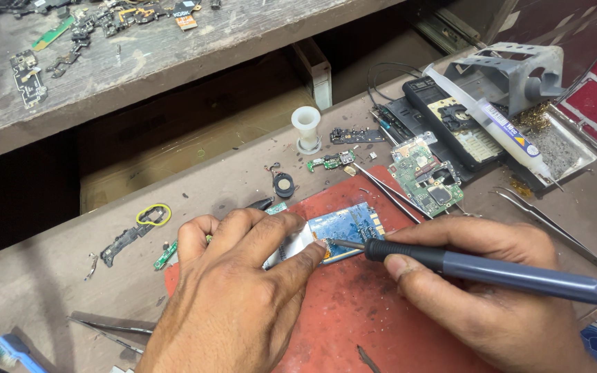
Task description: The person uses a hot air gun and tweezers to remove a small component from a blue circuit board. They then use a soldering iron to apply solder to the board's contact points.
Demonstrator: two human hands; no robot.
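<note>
Worn grey wood makes up the bench [50, 276], littered with phone parts, and a red work mat [354, 311] lies on it under both hands. On the mat sits a small blue circuit board [350, 228], tilted, with a pale ribbon or shield at its left end. The left hand [236, 290] is clenched down on that left end, fingers curled over it and the thumb tip pressed right at the board's lower edge. The right hand [478, 290] comes in from the right, its grip closed around a dark grey soldering iron [492, 271] whose fine tip touches the board's lower left edge, just beside the left thumb. Behind the board, a pair of tweezers [388, 193] lies slanted across the mat's far edge, and a green phone motherboard [426, 176] rests just beyond them. Further back stands a white solder spool [306, 128], and to the right a flux syringe [513, 138] leans across a black phone frame [450, 121] and a grey metal stand [513, 69]. Another pair of tweezers [554, 228] lies right of the right hand. A yellow rubber band [154, 215] lies left of the left hand, and a blue toothbrush [12, 351] shows at the lower left corner.
</note>
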